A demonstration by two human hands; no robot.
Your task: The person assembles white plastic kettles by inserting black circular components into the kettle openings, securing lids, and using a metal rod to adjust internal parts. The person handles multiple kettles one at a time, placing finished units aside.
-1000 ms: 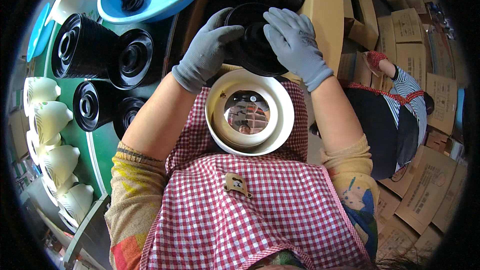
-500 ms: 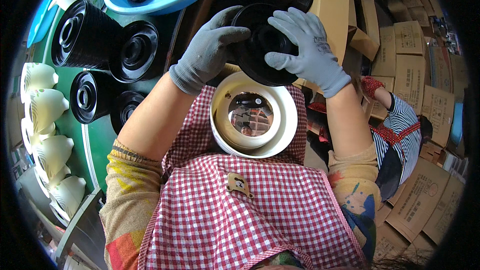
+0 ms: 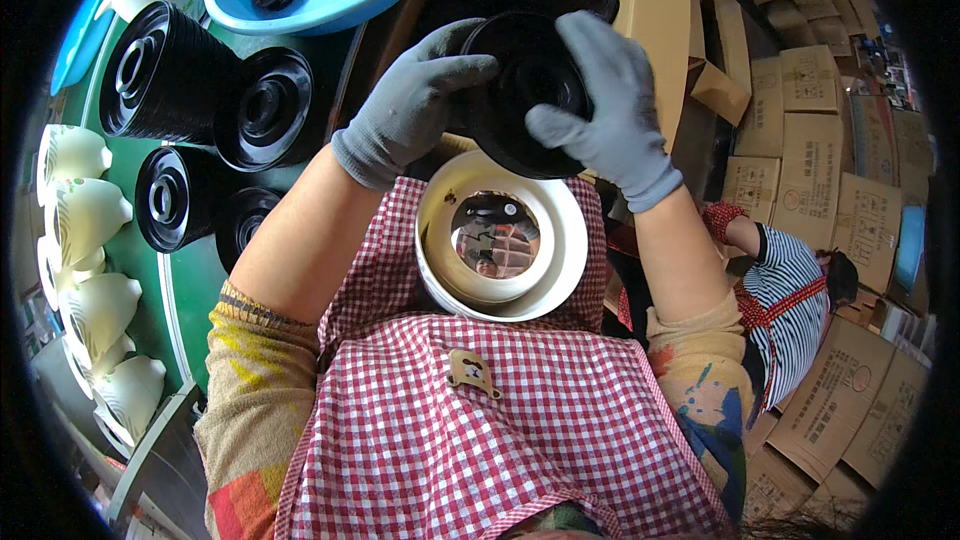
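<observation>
My view of the left hand (image 3: pixel 410 105) loses some fingertips behind the black flanged disc (image 3: pixel 515 105); beside it, the right hand (image 3: pixel 620 105) blurs; up-left, the blue basin (image 3: pixel 330 12) is cropped.

The green table (image 3: pixel 197 305) bears black stacks (image 3: pixel 195 80) and pale bowls (image 3: pixel 88 220); a blue basin (image 3: pixel 320 12) seemingly rests there.

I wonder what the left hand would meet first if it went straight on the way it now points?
The left hand would most likely meet the black disc first; it seems to grip that rim, though exact depth is unclear.
</observation>
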